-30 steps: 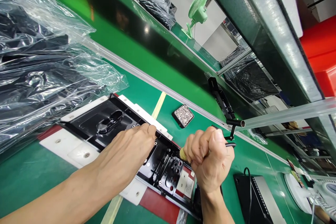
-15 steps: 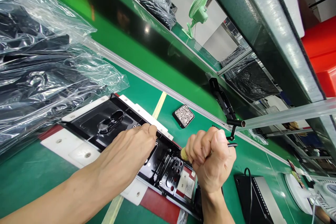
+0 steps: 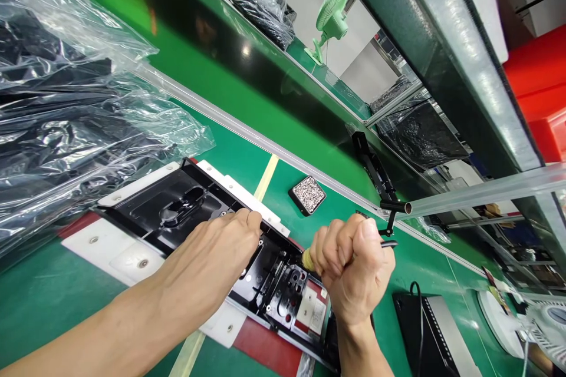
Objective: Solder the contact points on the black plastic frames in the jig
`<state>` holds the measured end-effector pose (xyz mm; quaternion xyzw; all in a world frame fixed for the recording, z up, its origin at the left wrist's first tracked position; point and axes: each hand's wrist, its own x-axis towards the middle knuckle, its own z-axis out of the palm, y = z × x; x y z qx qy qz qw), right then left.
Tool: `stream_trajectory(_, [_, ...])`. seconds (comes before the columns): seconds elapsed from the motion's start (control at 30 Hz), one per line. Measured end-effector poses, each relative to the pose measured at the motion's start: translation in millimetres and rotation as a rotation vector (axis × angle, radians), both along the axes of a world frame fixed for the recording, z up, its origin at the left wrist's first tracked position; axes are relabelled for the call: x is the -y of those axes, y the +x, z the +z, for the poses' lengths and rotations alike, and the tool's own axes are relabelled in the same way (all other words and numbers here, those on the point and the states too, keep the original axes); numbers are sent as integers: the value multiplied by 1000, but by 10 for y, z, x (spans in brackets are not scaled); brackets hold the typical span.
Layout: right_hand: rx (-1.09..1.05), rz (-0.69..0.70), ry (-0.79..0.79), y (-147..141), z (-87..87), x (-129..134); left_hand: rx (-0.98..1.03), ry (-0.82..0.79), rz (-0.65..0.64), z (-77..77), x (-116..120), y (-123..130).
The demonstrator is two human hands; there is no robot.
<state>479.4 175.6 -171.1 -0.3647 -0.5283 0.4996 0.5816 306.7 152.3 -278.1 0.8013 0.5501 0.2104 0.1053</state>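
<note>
A long black plastic housing [image 3: 145, 212] lies at a slant in a white fixture [image 3: 106, 247] on the green bench. Across its middle rests my left hand [image 3: 230, 238], back upward, fingers curled down against the housing; the fingertips and anything under them are hidden. My right hand [image 3: 356, 259] is wrapped in a fist round what looks like a screwdriver [image 3: 308, 260], mostly covered by the fingers. Its yellow front end points into the right part of the housing, and a black end sticks out behind the thumb. The tool's tip cannot be seen.
Bagged black parts [image 3: 79, 129] are heaped at the left. Past the housing sits a small square block [image 3: 308, 195] with a speckled top. A black jointed arm [image 3: 375, 171] stands by the bench rail. At right lie a black-and-grey device [image 3: 435, 330] and a white fan [image 3: 543, 324].
The whole view has shifted very slightly. Both hands keep their places on the housing and the tool, with no other visible change.
</note>
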Motion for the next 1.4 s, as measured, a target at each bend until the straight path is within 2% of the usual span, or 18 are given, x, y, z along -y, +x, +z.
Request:
stream_trajectory(0.33, [-5, 1, -6, 5, -15, 12, -19, -21, 8, 95, -3, 5])
stream_trajectory(0.97, [-8, -16, -9, 6, -14, 10, 13, -47, -22, 53, 4, -4])
stream_trajectory(1.4, [16, 14, 18, -5, -41, 20, -21, -56, 19, 114, 28, 13])
